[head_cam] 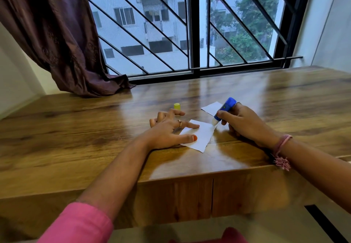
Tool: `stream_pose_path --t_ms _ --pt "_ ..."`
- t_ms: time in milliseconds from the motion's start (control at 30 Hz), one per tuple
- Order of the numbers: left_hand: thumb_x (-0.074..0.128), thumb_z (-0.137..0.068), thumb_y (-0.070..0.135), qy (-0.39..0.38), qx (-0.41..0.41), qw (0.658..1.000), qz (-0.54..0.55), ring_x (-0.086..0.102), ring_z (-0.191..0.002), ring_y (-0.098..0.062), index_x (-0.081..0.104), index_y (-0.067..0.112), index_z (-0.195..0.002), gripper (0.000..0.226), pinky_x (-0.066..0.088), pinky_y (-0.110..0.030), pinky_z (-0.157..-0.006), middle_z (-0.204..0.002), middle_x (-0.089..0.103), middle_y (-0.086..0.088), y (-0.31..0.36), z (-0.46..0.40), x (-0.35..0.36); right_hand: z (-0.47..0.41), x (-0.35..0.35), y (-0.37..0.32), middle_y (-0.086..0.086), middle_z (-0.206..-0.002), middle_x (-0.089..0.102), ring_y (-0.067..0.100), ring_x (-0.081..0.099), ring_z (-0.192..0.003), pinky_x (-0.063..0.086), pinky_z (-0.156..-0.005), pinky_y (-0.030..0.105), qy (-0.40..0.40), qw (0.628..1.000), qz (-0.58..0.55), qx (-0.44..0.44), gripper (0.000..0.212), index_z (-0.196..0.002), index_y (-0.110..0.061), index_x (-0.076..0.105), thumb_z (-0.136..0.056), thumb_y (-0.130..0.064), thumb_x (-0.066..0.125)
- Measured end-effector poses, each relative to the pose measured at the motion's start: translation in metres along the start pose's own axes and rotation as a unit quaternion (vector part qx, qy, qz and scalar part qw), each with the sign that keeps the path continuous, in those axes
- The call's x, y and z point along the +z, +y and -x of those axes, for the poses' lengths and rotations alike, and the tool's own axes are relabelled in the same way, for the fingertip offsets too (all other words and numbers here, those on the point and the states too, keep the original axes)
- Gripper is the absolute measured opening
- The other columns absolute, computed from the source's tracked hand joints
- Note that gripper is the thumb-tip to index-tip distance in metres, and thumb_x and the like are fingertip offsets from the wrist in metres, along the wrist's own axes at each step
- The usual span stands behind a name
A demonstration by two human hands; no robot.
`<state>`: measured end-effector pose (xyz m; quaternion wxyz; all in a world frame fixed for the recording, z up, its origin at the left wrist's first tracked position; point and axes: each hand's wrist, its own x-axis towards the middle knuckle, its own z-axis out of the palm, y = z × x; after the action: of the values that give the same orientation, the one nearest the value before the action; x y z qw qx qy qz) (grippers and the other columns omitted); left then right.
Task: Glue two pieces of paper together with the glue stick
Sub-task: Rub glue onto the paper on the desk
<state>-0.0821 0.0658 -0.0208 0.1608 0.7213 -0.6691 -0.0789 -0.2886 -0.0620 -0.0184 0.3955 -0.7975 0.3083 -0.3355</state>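
Left hand [167, 129] presses spread fingers on the near paper [201, 136]; right hand [245, 123] grips the glue stick [225, 110], tip at that paper's far corner.

You have 2 white paper pieces [201, 136] on the brown wood-grain table [76, 129]; blue glue stick [226, 109], white tip; yellow cap [177, 106] behind the near paper; plum curtain [57, 34]; pink sleeve [79, 223].
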Motion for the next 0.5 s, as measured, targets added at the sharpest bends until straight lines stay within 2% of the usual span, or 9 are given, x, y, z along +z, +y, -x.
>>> stream_pose_path --t_ms 100,267,333,400,500 --pt "0.044 -0.066 0.081 -0.003 -0.003 1.000 0.003 0.012 -0.098 0.004 0.041 0.078 -0.103 0.037 0.011 -0.031 -0.072 -0.123 0.023 0.025 -0.0009 -0.0003 0.0003 -0.0010 0.0004 -0.0004 0.000 -0.071 0.061 0.011 0.048 -0.048 0.040 -0.044 0.021 0.002 1.000 0.024 0.002 0.022 -0.092 -0.008 0.060 -0.091 -0.029 0.054" --pt "0.045 -0.069 0.080 -0.005 -0.006 1.000 -0.002 0.012 -0.102 0.003 0.043 0.072 -0.113 0.045 0.012 -0.032 -0.079 -0.124 0.024 0.024 -0.0013 -0.0011 0.0001 -0.0016 0.0020 -0.0010 0.016 -0.085 0.065 0.016 0.048 -0.055 0.040 -0.053 0.028 0.006 0.996 0.083 -0.017 0.026 -0.094 -0.006 0.061 -0.090 -0.030 0.054" --pt "0.045 -0.068 0.079 -0.006 -0.009 1.000 -0.001 0.012 -0.100 0.004 0.044 0.071 -0.113 0.046 0.012 -0.033 -0.080 -0.124 0.024 0.024 -0.0007 -0.0012 -0.0002 -0.0003 0.0021 -0.0021 0.014 -0.086 0.064 0.014 0.049 -0.059 0.039 -0.056 0.024 0.002 0.995 0.100 -0.032 0.023 -0.091 -0.009 0.063 -0.090 -0.030 0.054" --pt "0.045 -0.068 0.079 -0.006 -0.010 1.000 0.001 0.011 -0.099 0.005 0.044 0.071 -0.113 0.046 0.012 -0.032 -0.079 -0.124 0.023 0.024 0.0001 -0.0014 -0.0005 0.0009 0.0022 -0.0030 0.007 -0.083 0.062 0.012 0.050 -0.063 0.037 -0.055 0.014 -0.007 0.992 0.112 -0.049 0.019 -0.087 -0.014 0.064 -0.091 -0.030 0.054" --pt "0.046 -0.069 0.078 -0.008 -0.008 1.000 0.003 0.011 -0.103 0.003 0.044 0.070 -0.114 0.045 0.011 -0.033 -0.080 -0.124 0.023 0.024 0.0003 -0.0010 -0.0006 -0.0001 0.0010 -0.0023 0.004 -0.080 0.061 0.011 0.049 -0.063 0.037 -0.056 0.018 0.003 0.994 0.105 -0.039 0.021 -0.089 -0.010 0.063 -0.091 -0.029 0.054"
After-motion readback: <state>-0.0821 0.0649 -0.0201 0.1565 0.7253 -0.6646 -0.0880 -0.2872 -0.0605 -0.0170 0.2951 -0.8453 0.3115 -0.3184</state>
